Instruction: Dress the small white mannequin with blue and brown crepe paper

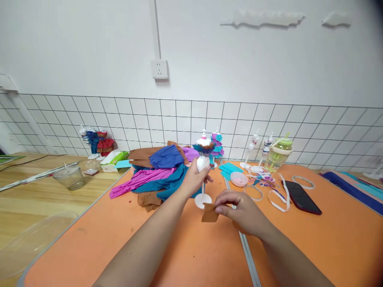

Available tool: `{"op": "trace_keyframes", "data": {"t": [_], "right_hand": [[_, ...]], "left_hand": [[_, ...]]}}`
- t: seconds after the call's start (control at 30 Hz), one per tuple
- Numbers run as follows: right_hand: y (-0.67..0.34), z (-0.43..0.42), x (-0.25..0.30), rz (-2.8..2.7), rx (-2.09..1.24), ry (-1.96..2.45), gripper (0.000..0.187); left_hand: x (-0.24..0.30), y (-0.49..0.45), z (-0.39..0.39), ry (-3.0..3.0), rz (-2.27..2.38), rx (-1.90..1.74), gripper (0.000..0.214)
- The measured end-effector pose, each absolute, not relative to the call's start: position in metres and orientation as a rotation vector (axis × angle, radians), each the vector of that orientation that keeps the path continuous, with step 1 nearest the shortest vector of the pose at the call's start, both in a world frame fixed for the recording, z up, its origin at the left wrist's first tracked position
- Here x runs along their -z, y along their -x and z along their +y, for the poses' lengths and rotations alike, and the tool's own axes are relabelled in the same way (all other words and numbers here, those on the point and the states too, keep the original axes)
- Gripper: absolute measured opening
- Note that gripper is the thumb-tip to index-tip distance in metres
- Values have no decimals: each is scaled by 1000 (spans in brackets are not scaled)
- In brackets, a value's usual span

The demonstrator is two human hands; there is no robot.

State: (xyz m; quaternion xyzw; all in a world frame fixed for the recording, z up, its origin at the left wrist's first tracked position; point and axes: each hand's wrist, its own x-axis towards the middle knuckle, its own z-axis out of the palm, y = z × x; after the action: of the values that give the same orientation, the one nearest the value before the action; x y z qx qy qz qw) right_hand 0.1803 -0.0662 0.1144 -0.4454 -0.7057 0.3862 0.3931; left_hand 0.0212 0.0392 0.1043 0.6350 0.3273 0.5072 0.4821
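Observation:
My left hand (196, 177) is wrapped round the white body of a miniature dress form (204, 161), which stands upright on its round white base (202, 201). A ruffled trim (203, 148) in dark blue and brown circles the form's upper part. In front of the base, my right hand (237, 209) pinches a small brown piece of crepe paper (210, 213) between thumb and fingers. Its left part hangs free, and the rest is hidden by the fingers. Left of the form lies a heap of crumpled crepe paper (161, 179) in blue, teal, magenta and brown.
To the right are a pink bowl (239, 179), a tape ring (253, 193), a white ribbon (279, 201), a black phone (302, 197) and a green-lidded bottle (279, 155). More dress forms stand by the wall grid. A glass cup (69, 177) stands at left.

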Motion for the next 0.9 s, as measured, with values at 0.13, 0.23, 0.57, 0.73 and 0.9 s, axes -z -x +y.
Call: {"op": "trace_keyframes", "data": {"t": [0.13, 0.23, 0.57, 0.73, 0.9], "right_hand": [[-177, -73, -164, -1817, -897, 1124, 9], [-167, -76, -183, -1820, -903, 1091, 8], [-155, -67, -173, -1782, -999, 1126, 11], [-162, -59, -170, -1748, -843, 1171, 20], [-166, -50, -164, -1713, -721, 1217, 19]], "left_hand": [[-140, 3, 4, -1289, 547, -1187, 37], [-153, 14, -12, -1130, 431, -996, 36], [-150, 10, -26, -1053, 548, -1046, 50], [-154, 11, -25, -945, 384, -1012, 48], [-151, 13, -26, -1157, 414, -1127, 78]]}}
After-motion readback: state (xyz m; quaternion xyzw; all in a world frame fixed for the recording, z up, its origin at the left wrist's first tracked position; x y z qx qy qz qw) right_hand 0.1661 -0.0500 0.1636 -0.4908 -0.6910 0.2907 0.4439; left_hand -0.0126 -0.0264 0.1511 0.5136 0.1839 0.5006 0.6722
